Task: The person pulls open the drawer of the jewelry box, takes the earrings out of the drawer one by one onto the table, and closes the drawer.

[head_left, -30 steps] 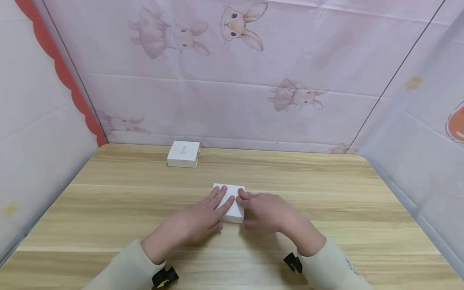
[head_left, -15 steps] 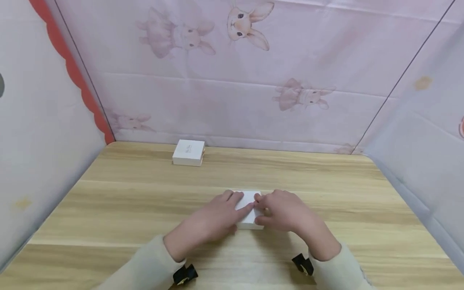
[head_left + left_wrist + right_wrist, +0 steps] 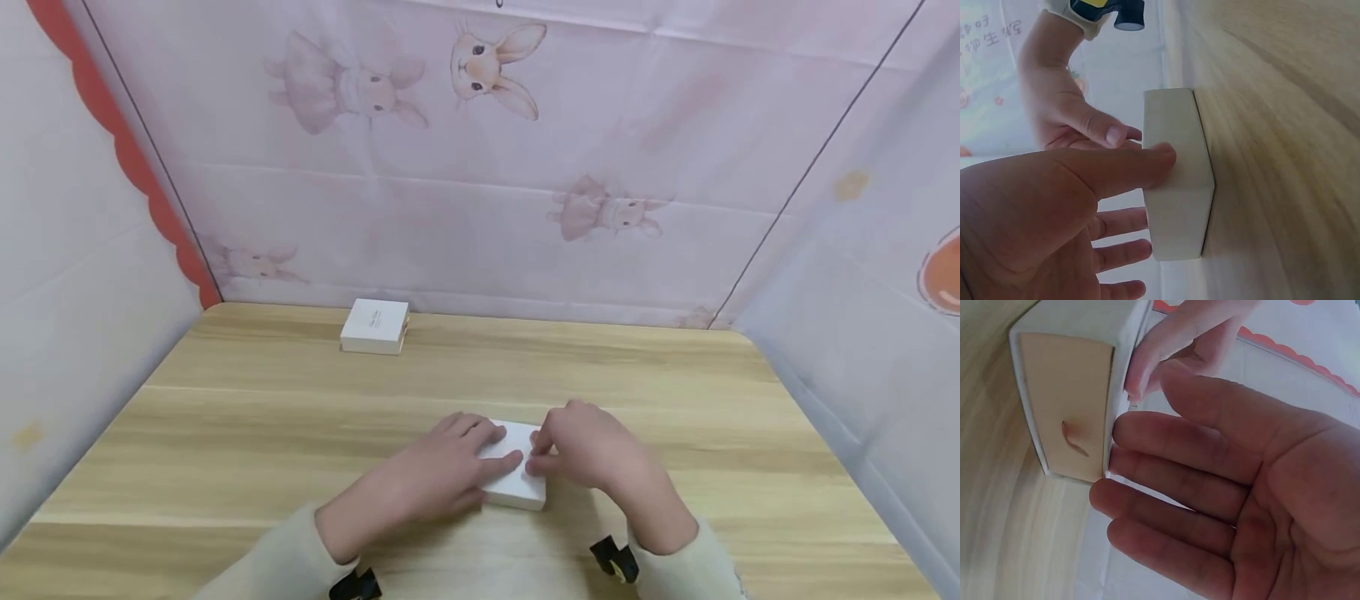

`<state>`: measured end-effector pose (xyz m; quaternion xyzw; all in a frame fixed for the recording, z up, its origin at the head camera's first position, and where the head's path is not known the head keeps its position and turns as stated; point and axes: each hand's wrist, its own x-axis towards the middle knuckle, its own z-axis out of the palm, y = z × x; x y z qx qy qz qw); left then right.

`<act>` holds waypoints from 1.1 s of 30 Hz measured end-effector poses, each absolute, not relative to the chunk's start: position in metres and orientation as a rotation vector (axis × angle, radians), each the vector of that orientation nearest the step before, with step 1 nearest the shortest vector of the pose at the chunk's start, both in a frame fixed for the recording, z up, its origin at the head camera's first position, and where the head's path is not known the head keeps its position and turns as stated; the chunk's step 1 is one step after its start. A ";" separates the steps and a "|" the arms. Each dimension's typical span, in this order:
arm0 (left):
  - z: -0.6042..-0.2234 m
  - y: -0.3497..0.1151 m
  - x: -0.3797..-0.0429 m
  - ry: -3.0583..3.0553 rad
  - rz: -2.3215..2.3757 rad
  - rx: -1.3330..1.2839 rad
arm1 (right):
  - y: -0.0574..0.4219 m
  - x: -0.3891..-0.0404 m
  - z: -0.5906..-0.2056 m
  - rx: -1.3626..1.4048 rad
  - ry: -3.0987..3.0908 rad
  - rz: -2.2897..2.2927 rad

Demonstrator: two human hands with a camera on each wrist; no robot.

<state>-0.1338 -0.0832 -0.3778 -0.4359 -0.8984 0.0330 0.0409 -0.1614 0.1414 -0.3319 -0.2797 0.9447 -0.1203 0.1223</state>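
Note:
A small white box point(image 3: 522, 490) lies on the wooden table between my two hands. Its right end shows a peach-coloured drawer front point(image 3: 1054, 381) with a short ribbon tab point(image 3: 1074, 445) in the right wrist view. My left hand point(image 3: 431, 467) grips the box from the left: the thumb point(image 3: 1159, 164) presses the near side, while fingertips rest on top. My right hand point(image 3: 592, 450) is over the box's right edge, its fingertips at the top face. In the right wrist view that hand's fingers point(image 3: 1166, 503) are extended and loose, holding nothing.
A second white box point(image 3: 375, 323), with small print on its lid, sits near the table's back edge, left of centre. Pink rabbit-print cloth point(image 3: 450, 217) rises behind the table point(image 3: 262, 417), with pale cloth panels on both sides.
The box between my hands has moved right and toward me across the table, both hands going with it. My left fingers lie less spread on its top; my right hand is raised higher.

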 end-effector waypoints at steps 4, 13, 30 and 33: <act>-0.378 -0.084 -0.134 -2.755 0.066 -1.355 | 0.145 -0.165 -0.336 -0.883 2.747 -0.414; -0.387 -0.084 -0.132 -2.856 -0.112 -1.405 | 0.180 -0.175 -0.340 -0.940 2.619 -0.839; -0.390 -0.072 -0.134 -2.945 0.060 -1.333 | 0.181 -0.187 -0.368 -0.708 2.378 -0.875; -0.393 -0.072 -0.130 -2.932 0.066 -1.316 | 0.177 -0.182 -0.370 -0.752 2.382 -0.826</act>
